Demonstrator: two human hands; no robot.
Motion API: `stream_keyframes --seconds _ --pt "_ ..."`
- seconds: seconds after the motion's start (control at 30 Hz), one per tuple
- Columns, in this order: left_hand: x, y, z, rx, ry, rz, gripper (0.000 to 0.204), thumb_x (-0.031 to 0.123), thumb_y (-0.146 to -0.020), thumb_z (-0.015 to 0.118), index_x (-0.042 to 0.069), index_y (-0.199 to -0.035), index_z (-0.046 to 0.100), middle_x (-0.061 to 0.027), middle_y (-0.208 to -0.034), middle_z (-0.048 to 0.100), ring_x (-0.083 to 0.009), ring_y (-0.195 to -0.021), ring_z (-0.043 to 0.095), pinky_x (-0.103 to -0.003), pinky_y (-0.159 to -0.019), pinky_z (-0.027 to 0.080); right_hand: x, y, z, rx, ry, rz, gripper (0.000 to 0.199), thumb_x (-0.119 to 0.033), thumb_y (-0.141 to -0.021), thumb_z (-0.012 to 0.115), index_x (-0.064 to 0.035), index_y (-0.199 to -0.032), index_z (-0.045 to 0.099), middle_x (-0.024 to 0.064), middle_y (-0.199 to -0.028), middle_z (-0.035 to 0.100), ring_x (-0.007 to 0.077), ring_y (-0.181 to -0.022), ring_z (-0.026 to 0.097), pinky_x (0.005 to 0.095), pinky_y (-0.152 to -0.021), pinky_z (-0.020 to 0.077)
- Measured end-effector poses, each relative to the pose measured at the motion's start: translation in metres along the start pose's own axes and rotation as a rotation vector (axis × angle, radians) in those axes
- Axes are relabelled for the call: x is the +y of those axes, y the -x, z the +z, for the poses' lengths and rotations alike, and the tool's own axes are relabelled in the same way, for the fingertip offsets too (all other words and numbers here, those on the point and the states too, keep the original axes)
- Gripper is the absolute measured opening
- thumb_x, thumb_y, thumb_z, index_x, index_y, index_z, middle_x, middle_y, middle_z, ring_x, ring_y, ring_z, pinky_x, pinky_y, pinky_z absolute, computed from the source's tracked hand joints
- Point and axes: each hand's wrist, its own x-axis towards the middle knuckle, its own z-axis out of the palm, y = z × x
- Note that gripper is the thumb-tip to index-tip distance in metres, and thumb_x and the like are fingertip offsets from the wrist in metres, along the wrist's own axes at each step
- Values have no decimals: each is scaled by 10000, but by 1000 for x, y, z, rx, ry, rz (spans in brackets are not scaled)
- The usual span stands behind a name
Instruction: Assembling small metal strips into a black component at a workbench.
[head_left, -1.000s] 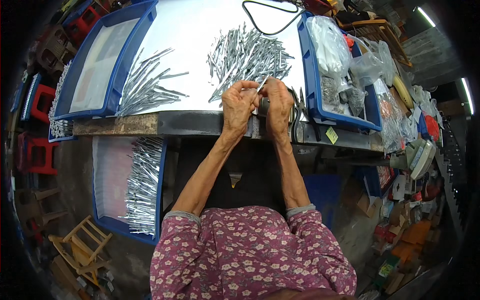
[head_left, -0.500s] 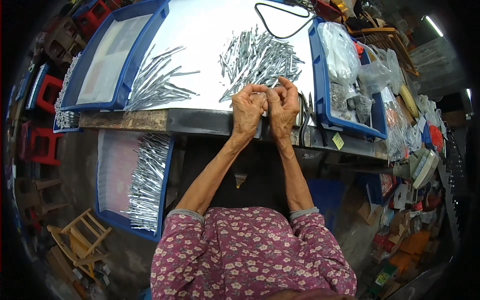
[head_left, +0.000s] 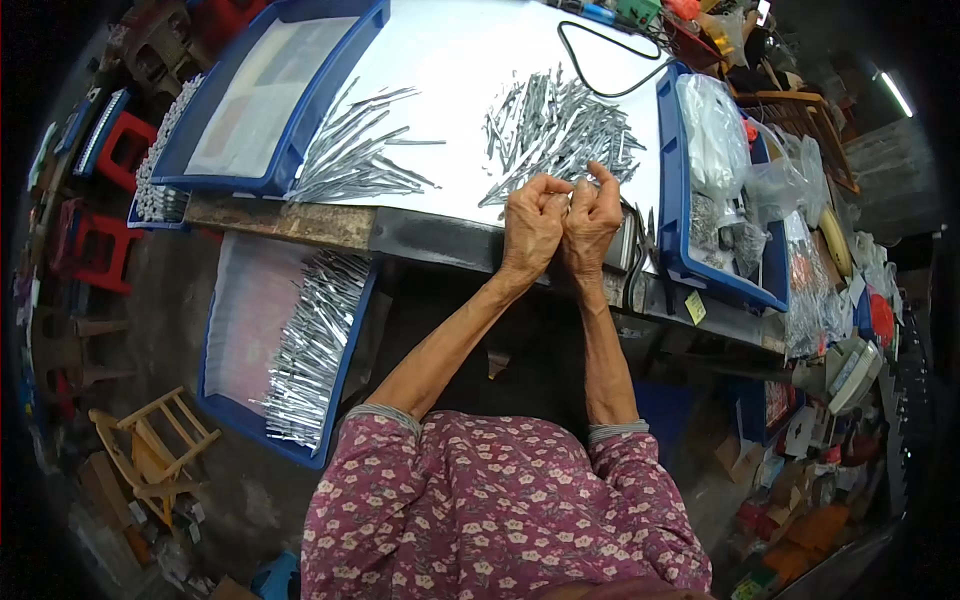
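My left hand [head_left: 533,232] and my right hand [head_left: 592,228] meet over the near edge of the worktable. Fingers and thumbs are pinched together on both, with the fingertips almost touching. Whatever lies between them is too small or hidden to make out. Just beyond the hands spreads a heap of thin silvery metal strips [head_left: 560,125]. A looser bunch of similar strips [head_left: 365,155] fans out on the white tabletop [head_left: 450,90] to the left. Dark-handled pliers [head_left: 637,250] lie close by my right hand at the table edge.
Right of the heap, a blue tray [head_left: 675,190] holds clear plastic bags. Another blue tray [head_left: 335,75] stands at the left. Below the edge, a blue bin [head_left: 215,340] holds many silvery strips. A black cord loop [head_left: 600,90] lies at the back; a wooden stool [head_left: 150,450] is lower left.
The view has swung, so table and trays appear farther right. My hands have drawn slightly closer together, still pinching at the heap's near edge.
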Motion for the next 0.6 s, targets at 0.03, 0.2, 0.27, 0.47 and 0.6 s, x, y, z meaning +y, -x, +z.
stream_keyframes --seconds 0.03,0.2,0.27,0.47,0.6 --pt "5 -1 1 15 4 39 75 29 -780 523 -28 -817 556 -3 -593 530 -34 -511 446 -193 -456 361 -2 -5 1 -11 6 -32 292 -121 -862 426 49 -1095 476 87 -609 496 143 -485 442 306 -464 378" --pt "3 -29 -15 94 -288 131 101 84 -792 490 -7 -805 532 -113 -614 548 -198 -541 533 -324 -504 415 -8 -7 -3 -211 -180 147 357 -204 -899 416 22 -1172 458 21 -711 493 89 -663 448 227 -613 384" --pt "17 -43 -21 118 -472 158 138 38 -770 436 -1 -871 522 -194 -673 571 -366 -673 574 -417 -609 440 -15 -3 -10 -210 -176 132 342 -172 -893 436 21 -1175 450 -3 -694 458 76 -646 422 220 -597 370" --pt "6 -86 -33 191 -840 276 265 5 -711 417 -28 -962 496 -255 -825 564 -404 -782 543 -420 -708 436 -20 7 -31 -188 -148 139 287 -51 -821 506 56 -1087 508 -29 -709 426 51 -636 386 190 -579 339" --pt "-3 -93 -45 154 -898 277 329 -27 -682 430 -37 -1005 496 -269 -884 544 -396 -839 523 -426 -781 419 -12 11 -36 -240 -218 174 285 -47 -817 528 51 -1085 514 -35 -713 430 45 -641 392 179 -590 345"
